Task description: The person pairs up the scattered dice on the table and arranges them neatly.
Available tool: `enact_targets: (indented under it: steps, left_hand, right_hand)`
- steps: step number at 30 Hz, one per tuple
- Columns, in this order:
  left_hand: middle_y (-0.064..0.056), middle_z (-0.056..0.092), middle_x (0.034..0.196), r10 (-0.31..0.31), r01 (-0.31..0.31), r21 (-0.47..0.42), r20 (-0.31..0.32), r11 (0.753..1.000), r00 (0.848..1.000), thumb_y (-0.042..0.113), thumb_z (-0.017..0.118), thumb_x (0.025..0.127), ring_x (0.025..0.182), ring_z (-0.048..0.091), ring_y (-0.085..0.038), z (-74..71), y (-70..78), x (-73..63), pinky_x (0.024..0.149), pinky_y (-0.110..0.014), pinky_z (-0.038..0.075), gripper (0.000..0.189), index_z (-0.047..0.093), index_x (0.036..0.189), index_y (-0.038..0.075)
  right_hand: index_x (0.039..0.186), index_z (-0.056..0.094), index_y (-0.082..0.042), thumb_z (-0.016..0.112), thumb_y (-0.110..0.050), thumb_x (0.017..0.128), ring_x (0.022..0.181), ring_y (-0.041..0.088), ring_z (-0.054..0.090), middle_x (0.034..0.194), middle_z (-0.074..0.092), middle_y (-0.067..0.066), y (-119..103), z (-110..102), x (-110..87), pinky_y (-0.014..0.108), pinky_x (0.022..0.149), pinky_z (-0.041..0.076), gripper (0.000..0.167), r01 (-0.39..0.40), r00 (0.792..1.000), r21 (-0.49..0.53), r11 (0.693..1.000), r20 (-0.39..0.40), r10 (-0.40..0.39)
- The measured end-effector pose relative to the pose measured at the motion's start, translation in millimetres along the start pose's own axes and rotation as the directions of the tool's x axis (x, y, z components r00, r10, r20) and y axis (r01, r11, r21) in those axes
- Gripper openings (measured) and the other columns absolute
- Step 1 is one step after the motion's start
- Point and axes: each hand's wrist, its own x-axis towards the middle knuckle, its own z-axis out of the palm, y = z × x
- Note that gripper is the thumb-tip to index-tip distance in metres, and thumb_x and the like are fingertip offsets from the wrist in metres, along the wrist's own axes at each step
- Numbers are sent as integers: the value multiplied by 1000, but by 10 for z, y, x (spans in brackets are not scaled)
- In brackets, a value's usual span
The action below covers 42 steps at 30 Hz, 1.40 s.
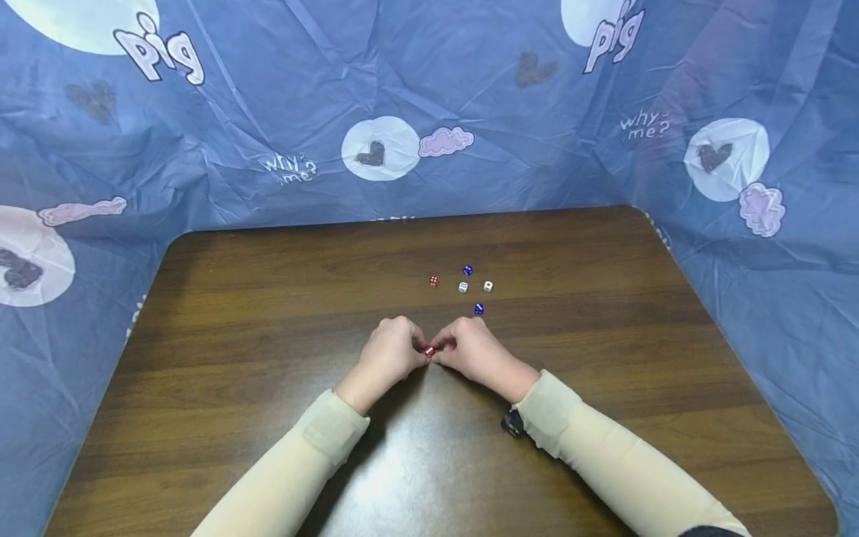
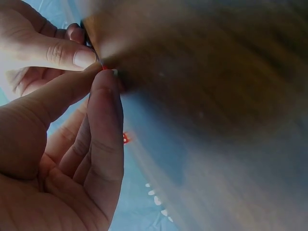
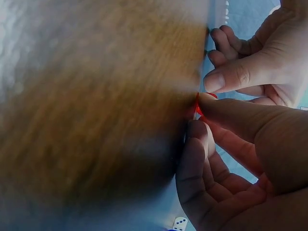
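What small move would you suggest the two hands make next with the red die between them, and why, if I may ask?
I would probably ease the right hand slightly away, leaving the left hand at the near red die: both hands crowd around it and the wrist views show little of it, so backing one off may bare it with less risk of a nudge.

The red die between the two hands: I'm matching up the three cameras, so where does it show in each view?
Head: the red die is below centre, between the left hand and the right hand.
Left wrist: upper left, only a red sliver, mostly hidden.
Right wrist: right of centre, at mid-height, partly hidden.
Shared landmark: the brown tabletop.
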Motion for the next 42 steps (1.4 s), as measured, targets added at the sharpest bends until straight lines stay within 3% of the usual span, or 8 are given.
enact_targets:
  steps: [19, 26, 36, 39, 42]
  left_hand:
    - [9, 62, 57, -16, 16, -1, 4, 1000, 1000, 17, 88, 79, 50, 59, -13, -11, 6, 18, 51, -31, 51, 8, 80, 78, 18]
    - [7, 64, 61, -20, 20, -6, 6, 1000, 1000, 16, 89, 78, 49, 59, -12, -31, 26, 22, 54, -32, 53, 9, 80, 79, 18]
    - [3, 71, 78, 5, -4, 54, -21, 999, 1000, 16, 89, 76, 76, 68, -25, -12, 21, 30, 61, -39, 56, 11, 78, 74, 20]
    - [4, 69, 74, -1, 2, 50, -17, 999, 1000, 16, 89, 76, 72, 66, -22, -10, 14, 25, 59, -38, 55, 12, 78, 73, 20]
    - [7, 65, 61, -16, 16, 19, 2, 1000, 1000, 15, 88, 78, 58, 64, -16, -10, 11, 17, 54, -34, 53, 13, 77, 72, 19]
  right_hand:
    - [92, 82, -10, 84, -8, 81, 57, -1, 54, 64, 64, -12, -44, -6, 22, 22, 55, 48, 11, 9, 1000, -36, 999, -8, -9]
    - [88, 83, -11, 88, -10, 80, 61, 0, 58, 75, 74, -7, -55, -12, 43, 21, 57, 50, 10, 7, 1000, -30, 1000, -3, -7]
    - [87, 83, -11, 89, -12, 79, 63, -1, 60, 78, 75, -5, -29, -7, 65, 21, 58, 51, 10, 9, 1000, -11, 1000, 10, -9]
    - [87, 83, -11, 89, -11, 79, 62, -1, 59, 76, 75, -6, -26, -2, 66, 21, 57, 50, 10, 12, 1000, -7, 1000, 15, -11]
    - [88, 82, -11, 88, -10, 80, 61, 0, 57, 70, 71, -8, -24, -15, 69, 21, 57, 49, 10, 0, 999, 1, 1000, 33, 0]
